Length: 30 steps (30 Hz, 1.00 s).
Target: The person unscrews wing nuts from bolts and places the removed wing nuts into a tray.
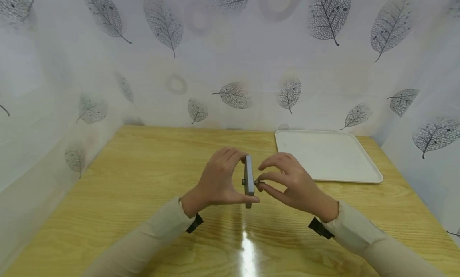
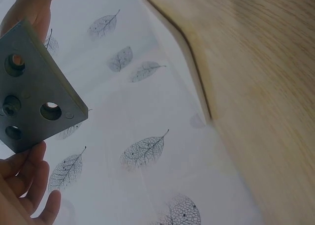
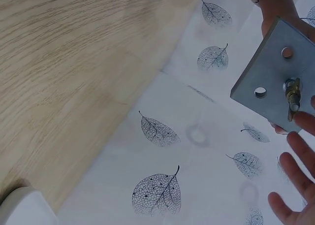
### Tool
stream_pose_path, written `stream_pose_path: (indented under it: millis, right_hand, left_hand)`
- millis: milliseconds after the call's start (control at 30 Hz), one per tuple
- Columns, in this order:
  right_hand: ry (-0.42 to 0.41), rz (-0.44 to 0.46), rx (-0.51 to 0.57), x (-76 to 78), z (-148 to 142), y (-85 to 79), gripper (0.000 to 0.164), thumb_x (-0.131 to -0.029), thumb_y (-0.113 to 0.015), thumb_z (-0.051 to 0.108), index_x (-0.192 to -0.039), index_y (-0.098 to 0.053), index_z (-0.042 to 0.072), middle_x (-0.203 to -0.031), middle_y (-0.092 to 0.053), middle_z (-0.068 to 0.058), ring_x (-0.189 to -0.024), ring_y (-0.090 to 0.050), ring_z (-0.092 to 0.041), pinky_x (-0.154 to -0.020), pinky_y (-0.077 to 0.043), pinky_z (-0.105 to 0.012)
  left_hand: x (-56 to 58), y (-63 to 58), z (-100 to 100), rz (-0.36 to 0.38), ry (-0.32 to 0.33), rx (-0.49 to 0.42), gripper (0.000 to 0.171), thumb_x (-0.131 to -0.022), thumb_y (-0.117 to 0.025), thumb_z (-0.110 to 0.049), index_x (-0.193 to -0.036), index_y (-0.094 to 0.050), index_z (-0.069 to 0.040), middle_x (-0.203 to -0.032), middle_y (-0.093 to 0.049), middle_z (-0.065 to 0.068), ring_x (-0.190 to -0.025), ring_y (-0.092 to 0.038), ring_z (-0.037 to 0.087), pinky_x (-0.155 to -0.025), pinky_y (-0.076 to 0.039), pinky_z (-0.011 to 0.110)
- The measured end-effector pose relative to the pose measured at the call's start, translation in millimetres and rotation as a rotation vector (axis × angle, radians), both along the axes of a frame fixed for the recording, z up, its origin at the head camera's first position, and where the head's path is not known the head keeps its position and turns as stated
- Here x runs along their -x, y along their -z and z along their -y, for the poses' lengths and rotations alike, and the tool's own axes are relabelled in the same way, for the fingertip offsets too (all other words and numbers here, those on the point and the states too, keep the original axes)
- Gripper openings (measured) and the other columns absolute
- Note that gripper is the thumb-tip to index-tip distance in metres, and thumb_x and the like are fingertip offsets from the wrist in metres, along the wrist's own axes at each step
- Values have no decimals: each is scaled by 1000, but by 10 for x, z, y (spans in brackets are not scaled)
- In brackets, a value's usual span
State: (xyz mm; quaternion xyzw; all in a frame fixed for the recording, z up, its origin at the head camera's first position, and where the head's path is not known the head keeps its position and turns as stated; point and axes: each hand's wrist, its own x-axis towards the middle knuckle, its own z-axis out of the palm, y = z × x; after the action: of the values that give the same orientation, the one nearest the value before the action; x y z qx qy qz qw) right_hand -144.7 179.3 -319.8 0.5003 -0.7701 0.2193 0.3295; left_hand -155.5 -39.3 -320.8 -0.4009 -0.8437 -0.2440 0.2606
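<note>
Above the table, my left hand (image 1: pixel 223 179) grips a square grey metal plate (image 1: pixel 249 175) by its edges, fingers at the top and thumb below. The plate stands on edge, with several round holes showing in the left wrist view. A bolt passes through its middle, its head (image 1: pixel 244 182) on the left face. On the other face a brass-coloured wing nut (image 3: pixel 292 91) sits on the bolt's threaded end (image 3: pixel 295 107). My right hand (image 1: pixel 291 183) pinches at the wing nut with thumb and fingertip, the other fingers spread.
A white rectangular tray (image 1: pixel 327 155) lies at the back right of the wooden table (image 1: pixel 151 165). Leaf-printed white curtains (image 1: pixel 248 65) enclose the table at the back and sides. Each wrist has a dark strap (image 1: pixel 321 228).
</note>
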Motion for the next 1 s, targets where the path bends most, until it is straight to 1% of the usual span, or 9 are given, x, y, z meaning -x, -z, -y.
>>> stream_pose_path:
  millis: [133,200,267,400,633,733,800,867,1000]
  right_hand:
    - [119,89,-39,-6,-24,9,35,-94,-49,41,-93,-67,11,-107,-61,-7,-103,-56,-25,-94,-40,-47]
    - [149,136,-62,-7,-32,27,36,-94,-49,43,-95,-66,12,-109,-60,-6,-105,-55,-24,-94,-39,-48]
    - [146,154,-71,-2,-34,47,35,-94,-49,44,-93,-66,12,-109,-60,-5,-105,-55,-23,-93,-40,-48]
    - [102,142,-55,-10,-27,49,35,-94,-49,44,-90,-66,13,-106,-61,-4,-104,-55,-23,-94,-39,-46]
    - [-68,47,-31,-23,-1,1,31,-95,-51,36,-87,-68,12,-104,-61,-7,-102,-54,-24,-95,-38,-39]
    - [-103,18,-14,-17,10,-6,29,-95,-52,32,-86,-69,11,-103,-61,-8,-100,-54,-24,-94,-39,-38]
    - [-83,22,4,-16,9,-6,28,-95,-52,32,-87,-68,10,-103,-61,-9,-100,-54,-25,-93,-39,-39]
    - [-27,46,10,-17,2,-4,31,-96,-50,34,-91,-68,10,-104,-61,-9,-101,-55,-25,-92,-40,-41]
    - [99,147,-34,-22,-29,14,37,-97,-44,40,-97,-66,11,-111,-59,-8,-106,-53,-25,-95,-38,-46]
  left_hand:
    - [-2,1,2,1,-5,5,83,-49,-80,-63,-107,-59,-7,-95,-60,1,-92,-53,16,-87,-46,35]
    - [-1,6,2,6,-10,9,83,-49,-80,-63,-107,-59,-8,-96,-60,1,-92,-53,16,-87,-46,35]
    - [0,12,0,12,-14,10,83,-49,-81,-62,-107,-59,-8,-96,-60,0,-92,-53,16,-88,-46,35]
    - [5,17,2,13,-12,8,82,-50,-80,-63,-107,-59,-8,-96,-60,0,-93,-53,16,-87,-45,35]
    - [14,22,6,2,-3,-3,81,-52,-79,-63,-107,-59,-8,-96,-61,1,-92,-53,17,-87,-46,36]
    - [18,27,9,-1,5,-13,81,-55,-75,-68,-107,-59,-8,-96,-61,1,-92,-53,17,-87,-46,36]
    - [22,31,11,1,11,-19,81,-58,-71,-72,-107,-59,-8,-96,-61,1,-93,-54,17,-88,-46,37]
    - [24,34,12,4,10,-19,82,-60,-68,-74,-107,-59,-8,-97,-61,1,-93,-54,17,-88,-46,37]
    - [25,38,13,14,3,-11,82,-60,-67,-75,-108,-59,-9,-97,-61,1,-94,-54,17,-89,-45,37]
